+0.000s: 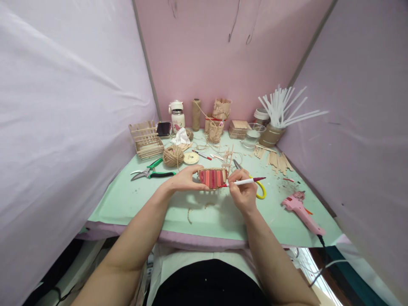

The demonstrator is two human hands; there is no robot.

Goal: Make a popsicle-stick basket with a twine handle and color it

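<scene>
My left hand (188,178) grips the left end of a small craft-stick piece (213,178), thumb below and fingers above. Its strips are coloured in reds, pinks and browns, with a pale strip toward the right end and twine along the edge. In my right hand (242,193) is a white marker (245,182) with a dark red rear end. The marker's red tip points left and meets the lower right part of the piece, or sits just in front of it. Yellow-handled scissors (262,190) lie partly hidden behind my right hand.
Pruning shears (153,173) and a twine ball (173,156) lie to the left, near a stick basket (148,144). A pink glue gun (302,211) with a cord rests at right. Loose craft sticks (279,161), a water bowl (253,137) and white glue sticks (283,106) stand behind.
</scene>
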